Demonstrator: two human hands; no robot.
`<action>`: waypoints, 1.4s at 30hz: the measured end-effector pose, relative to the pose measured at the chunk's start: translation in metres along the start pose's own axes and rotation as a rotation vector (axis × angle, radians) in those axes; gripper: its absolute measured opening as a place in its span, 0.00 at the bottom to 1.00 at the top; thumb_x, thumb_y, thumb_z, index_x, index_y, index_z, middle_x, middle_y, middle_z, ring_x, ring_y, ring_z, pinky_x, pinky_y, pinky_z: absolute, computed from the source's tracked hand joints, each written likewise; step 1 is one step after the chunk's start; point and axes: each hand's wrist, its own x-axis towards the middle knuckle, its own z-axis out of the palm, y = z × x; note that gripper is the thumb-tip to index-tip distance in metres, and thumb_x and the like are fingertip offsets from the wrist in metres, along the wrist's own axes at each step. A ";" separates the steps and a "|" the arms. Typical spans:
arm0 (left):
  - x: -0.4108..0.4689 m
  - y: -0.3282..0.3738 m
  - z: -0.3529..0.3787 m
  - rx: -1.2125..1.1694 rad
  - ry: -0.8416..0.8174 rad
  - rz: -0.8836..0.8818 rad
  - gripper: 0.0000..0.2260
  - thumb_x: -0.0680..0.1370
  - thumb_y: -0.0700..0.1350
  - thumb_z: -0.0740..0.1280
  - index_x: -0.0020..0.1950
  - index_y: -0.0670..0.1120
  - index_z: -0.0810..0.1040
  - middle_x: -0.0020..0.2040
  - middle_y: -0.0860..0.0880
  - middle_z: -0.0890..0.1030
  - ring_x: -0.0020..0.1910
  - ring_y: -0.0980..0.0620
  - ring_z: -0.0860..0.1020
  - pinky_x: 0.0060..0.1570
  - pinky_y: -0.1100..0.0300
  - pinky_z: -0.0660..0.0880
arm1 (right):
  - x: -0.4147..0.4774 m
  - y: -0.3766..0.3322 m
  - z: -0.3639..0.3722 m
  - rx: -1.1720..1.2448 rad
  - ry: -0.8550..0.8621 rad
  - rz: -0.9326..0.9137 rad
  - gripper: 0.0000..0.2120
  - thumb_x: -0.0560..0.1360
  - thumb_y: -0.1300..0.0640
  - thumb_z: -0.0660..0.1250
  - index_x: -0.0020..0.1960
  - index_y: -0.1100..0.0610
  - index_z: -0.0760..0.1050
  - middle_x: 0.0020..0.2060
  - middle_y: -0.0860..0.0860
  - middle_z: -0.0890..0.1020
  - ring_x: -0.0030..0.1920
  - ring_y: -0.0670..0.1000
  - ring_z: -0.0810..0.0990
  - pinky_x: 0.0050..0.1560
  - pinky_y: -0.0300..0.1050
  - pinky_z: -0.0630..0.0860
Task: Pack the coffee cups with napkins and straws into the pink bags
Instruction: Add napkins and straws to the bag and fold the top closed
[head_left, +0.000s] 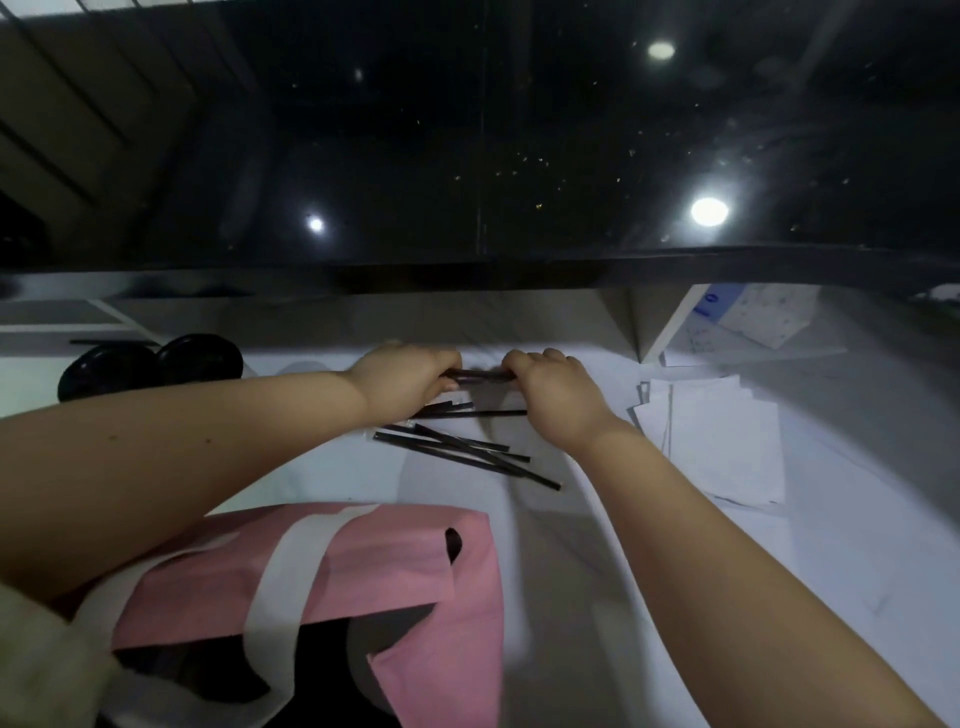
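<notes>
Forearms bare; hands bare — left hand (410, 376), right hand (558, 397); no sleeves visible.

Place: a café or drinks-shop service counter — a packing spot, not a home.
Landmark: the white worktop (779, 571), set under a raised, glossy black counter ledge (467, 156) that mirrors round ceiling lights.
On the worktop, middle: loose black wrapped straws (467, 452).
Right of the straws: a stack of white paper napkins (722, 441).
Left of the straws: black cup lids (150, 364).
Near edge: a pink carrier bag (363, 561) with white handles — takeaway packaging.
</notes>
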 end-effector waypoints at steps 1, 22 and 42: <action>-0.002 0.003 -0.004 0.046 0.001 0.015 0.07 0.83 0.52 0.58 0.54 0.51 0.71 0.43 0.52 0.76 0.45 0.46 0.76 0.52 0.51 0.72 | -0.002 -0.002 -0.003 -0.002 -0.037 -0.012 0.22 0.71 0.70 0.57 0.62 0.55 0.70 0.49 0.54 0.77 0.53 0.58 0.71 0.47 0.46 0.62; -0.127 0.037 -0.112 0.623 0.388 0.229 0.13 0.81 0.43 0.61 0.65 0.49 0.66 0.55 0.50 0.79 0.50 0.49 0.78 0.48 0.54 0.73 | -0.089 -0.117 -0.109 1.081 0.480 0.252 0.34 0.74 0.32 0.46 0.51 0.56 0.78 0.44 0.54 0.83 0.48 0.54 0.82 0.48 0.48 0.79; -0.281 0.038 -0.098 0.487 0.706 0.165 0.23 0.80 0.56 0.63 0.72 0.52 0.62 0.63 0.49 0.74 0.61 0.48 0.74 0.58 0.52 0.67 | -0.166 -0.263 -0.125 -0.100 0.238 0.159 0.10 0.80 0.56 0.62 0.59 0.54 0.77 0.53 0.53 0.79 0.51 0.54 0.77 0.50 0.46 0.73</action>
